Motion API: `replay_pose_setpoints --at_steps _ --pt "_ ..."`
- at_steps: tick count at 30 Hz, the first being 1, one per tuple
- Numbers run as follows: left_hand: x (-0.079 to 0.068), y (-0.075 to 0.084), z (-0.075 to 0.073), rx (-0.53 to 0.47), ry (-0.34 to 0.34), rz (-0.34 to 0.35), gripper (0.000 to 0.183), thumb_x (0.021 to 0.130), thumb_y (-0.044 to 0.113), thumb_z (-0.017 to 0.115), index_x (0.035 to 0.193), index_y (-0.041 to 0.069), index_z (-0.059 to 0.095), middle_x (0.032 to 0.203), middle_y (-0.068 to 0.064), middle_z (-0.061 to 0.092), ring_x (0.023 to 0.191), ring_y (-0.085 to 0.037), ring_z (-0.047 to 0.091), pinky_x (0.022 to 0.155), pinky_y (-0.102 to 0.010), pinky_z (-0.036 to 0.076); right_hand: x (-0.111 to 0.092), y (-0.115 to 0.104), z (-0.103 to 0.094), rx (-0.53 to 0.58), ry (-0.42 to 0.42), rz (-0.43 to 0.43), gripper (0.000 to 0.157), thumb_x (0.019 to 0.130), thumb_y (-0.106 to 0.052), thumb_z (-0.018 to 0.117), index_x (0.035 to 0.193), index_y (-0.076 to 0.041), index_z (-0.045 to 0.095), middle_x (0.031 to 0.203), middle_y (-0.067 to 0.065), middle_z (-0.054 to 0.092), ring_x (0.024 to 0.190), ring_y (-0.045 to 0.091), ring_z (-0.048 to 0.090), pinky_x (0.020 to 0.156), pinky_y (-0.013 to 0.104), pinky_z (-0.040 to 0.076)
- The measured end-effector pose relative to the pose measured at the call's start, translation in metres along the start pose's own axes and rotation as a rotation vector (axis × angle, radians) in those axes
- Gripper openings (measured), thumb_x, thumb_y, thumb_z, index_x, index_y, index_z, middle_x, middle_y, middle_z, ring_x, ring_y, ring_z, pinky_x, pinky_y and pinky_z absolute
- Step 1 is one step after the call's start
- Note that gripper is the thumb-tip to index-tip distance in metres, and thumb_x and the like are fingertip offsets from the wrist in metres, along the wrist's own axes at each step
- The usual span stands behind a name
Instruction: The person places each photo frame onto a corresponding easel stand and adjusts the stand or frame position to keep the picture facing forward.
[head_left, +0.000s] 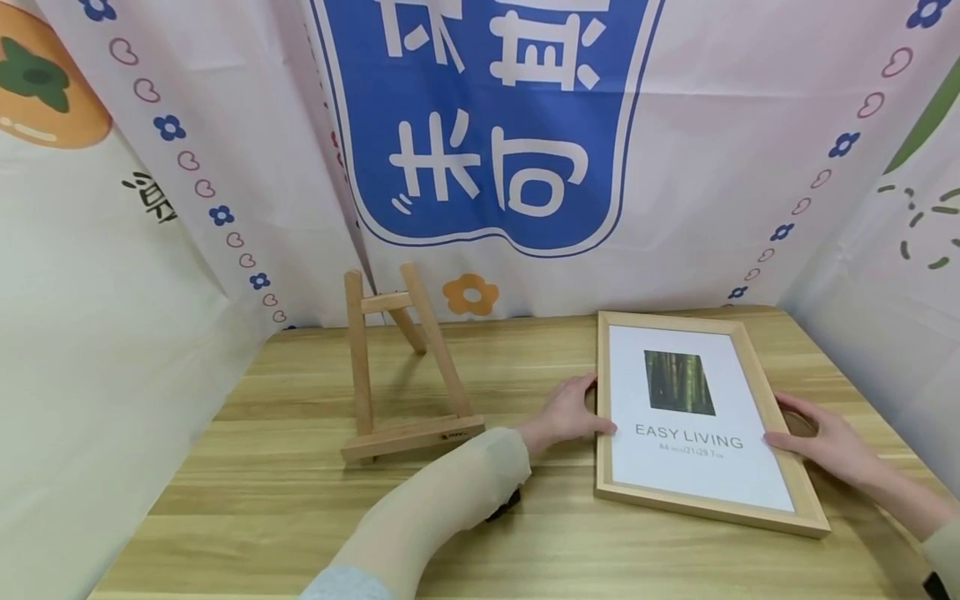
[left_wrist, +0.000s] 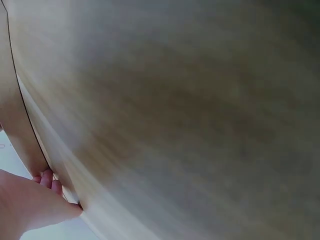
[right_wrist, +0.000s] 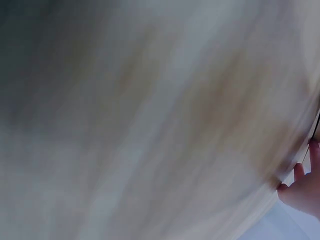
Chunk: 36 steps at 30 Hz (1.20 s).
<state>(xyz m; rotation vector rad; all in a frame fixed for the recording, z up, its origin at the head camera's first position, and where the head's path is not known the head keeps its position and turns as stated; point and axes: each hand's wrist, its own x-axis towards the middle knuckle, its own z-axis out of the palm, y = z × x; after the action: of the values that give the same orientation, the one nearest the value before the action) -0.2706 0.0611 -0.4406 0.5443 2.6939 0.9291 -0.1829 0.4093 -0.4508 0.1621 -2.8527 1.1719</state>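
Note:
A picture frame (head_left: 690, 475) with a light wood border lies on the table at the right, its white insert printed "EASY LIVING" below a small bamboo picture. My left hand (head_left: 567, 411) grips its left edge, thumb over the front. On the opposite edge, my right hand (head_left: 828, 442) holds the frame with the thumb on its face. In the left wrist view the left hand (left_wrist: 35, 205) shows at the lower left, fingers at a wooden edge. The right wrist view catches the right hand (right_wrist: 302, 192) at its right border; the rest is blurred.
A small wooden easel (head_left: 412, 437) stands upright left of the frame, its ledge facing the front. The wood-grain table (head_left: 247, 492) reaches back to a printed cloth (head_left: 480, 192) hung behind it, with more cloth on both sides.

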Motion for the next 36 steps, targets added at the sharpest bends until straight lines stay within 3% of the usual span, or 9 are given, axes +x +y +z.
replay_pose_setpoints --at_steps 9,12,16,18,20,25,29,33,36 --pt "-0.002 0.004 -0.001 -0.021 0.023 -0.017 0.088 0.066 0.034 0.079 0.139 0.016 0.033 0.137 -0.003 0.039 0.124 -0.019 0.033 0.104 -0.031 0.024 -0.001 -0.004 0.001 0.016 -0.009 0.055 0.077 0.083 -0.027 0.064 0.137 0.007 0.023 0.13 0.041 0.024 0.116 0.056 0.021 0.09 0.065 0.02" --pt "-0.003 0.005 0.0 -0.033 0.02 -0.02 0.088 0.066 0.033 0.079 0.139 0.016 0.033 0.136 -0.003 0.039 0.124 -0.019 0.033 0.104 -0.031 0.024 -0.002 -0.006 0.002 -0.002 -0.001 0.057 0.076 0.083 -0.027 0.064 0.137 0.006 0.024 0.13 0.039 0.027 0.116 0.052 0.025 0.095 0.038 0.029" --pt "-0.004 0.005 0.0 -0.055 0.012 -0.022 0.088 0.066 0.032 0.079 0.14 0.016 0.033 0.137 -0.003 0.039 0.124 -0.02 0.032 0.104 -0.032 0.025 -0.003 -0.007 0.004 -0.015 0.023 0.034 0.073 0.082 -0.023 0.066 0.135 0.008 0.027 0.121 0.037 0.042 0.1 0.011 0.049 0.069 0.009 0.035" --pt "-0.004 0.005 0.0 -0.06 0.013 -0.023 0.088 0.066 0.032 0.079 0.14 0.015 0.033 0.137 -0.003 0.038 0.125 -0.02 0.031 0.104 -0.033 0.024 -0.003 -0.007 0.004 -0.011 0.033 0.022 0.072 0.081 -0.021 0.067 0.134 0.01 0.028 0.115 0.036 0.047 0.086 -0.007 0.045 0.062 0.009 0.039" --pt "-0.003 0.005 0.0 -0.065 0.019 -0.021 0.088 0.065 0.031 0.079 0.139 0.015 0.033 0.136 -0.004 0.039 0.125 -0.021 0.032 0.104 -0.033 0.024 -0.002 -0.008 0.004 0.004 0.026 0.025 0.072 0.082 -0.019 0.067 0.134 0.011 0.027 0.113 0.036 0.049 0.08 -0.014 0.042 0.06 0.012 0.042" --pt "-0.002 0.006 0.0 -0.111 0.034 -0.026 0.088 0.064 0.028 0.08 0.139 0.018 0.034 0.133 0.0 0.043 0.123 -0.02 0.034 0.103 -0.033 0.025 -0.001 -0.012 0.001 0.11 -0.021 0.095 0.076 0.085 -0.022 0.063 0.137 0.009 0.018 0.126 0.039 0.032 0.079 -0.014 0.045 0.061 0.022 0.05" --pt "-0.001 0.005 -0.001 -0.238 0.034 0.011 0.085 0.063 0.018 0.081 0.137 0.018 0.037 0.117 0.003 0.053 0.111 -0.016 0.044 0.098 -0.031 0.032 -0.001 -0.016 0.0 0.223 -0.027 0.123 0.077 0.085 -0.021 0.062 0.139 0.007 0.013 0.136 0.036 0.016 0.079 -0.01 0.05 0.062 0.029 0.053" --pt "-0.001 0.002 -0.003 -0.418 0.021 0.052 0.086 0.064 0.004 0.079 0.138 0.013 0.035 0.101 0.001 0.055 0.096 -0.014 0.05 0.091 -0.027 0.038 -0.001 -0.022 -0.001 0.286 -0.007 0.12 0.076 0.087 -0.021 0.061 0.141 0.001 0.012 0.135 0.033 0.019 0.078 -0.003 0.056 0.061 0.034 0.054" --pt "-0.003 0.001 -0.007 -0.513 0.019 0.072 0.091 0.066 -0.001 0.076 0.141 0.011 0.027 0.104 -0.002 0.054 0.093 -0.014 0.052 0.085 -0.025 0.043 -0.002 -0.028 -0.003 0.302 0.025 0.086 0.074 0.087 -0.018 0.059 0.143 -0.006 0.013 0.135 0.027 0.021 0.08 -0.005 0.056 0.061 0.034 0.054"
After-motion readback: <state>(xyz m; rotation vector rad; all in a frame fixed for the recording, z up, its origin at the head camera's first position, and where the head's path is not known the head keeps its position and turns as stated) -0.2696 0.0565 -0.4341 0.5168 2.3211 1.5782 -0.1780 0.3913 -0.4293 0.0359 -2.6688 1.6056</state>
